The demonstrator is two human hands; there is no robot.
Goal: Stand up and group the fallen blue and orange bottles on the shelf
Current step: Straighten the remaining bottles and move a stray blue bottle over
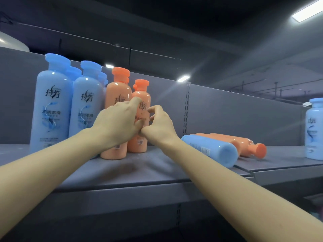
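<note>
Blue bottles (50, 105) stand upright at the shelf's (157, 173) left, orange bottles (139, 117) just beside them. Rightward, a blue bottle (211, 150) and orange bottles (244, 144) lie fallen; another blue one (314, 130) stands at the right edge.

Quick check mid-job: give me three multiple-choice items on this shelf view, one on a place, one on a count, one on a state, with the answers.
1. Where does the fallen blue plastic bottle lie?
A. Right of both hands
B. Left of the upright blue bottles
C. Below the grey metal shelf

2. How many orange caps show on fallen orange bottles?
A. None
B. One
C. Four

3. What are the left hand and right hand doing?
A. Hanging idle
B. Touching the upright orange plastic bottle
C. Lifting the fallen blue bottle

Answers: A, it rests on its side at the right; B, a single cap is visible; B, fingers of both lie on it.
</note>
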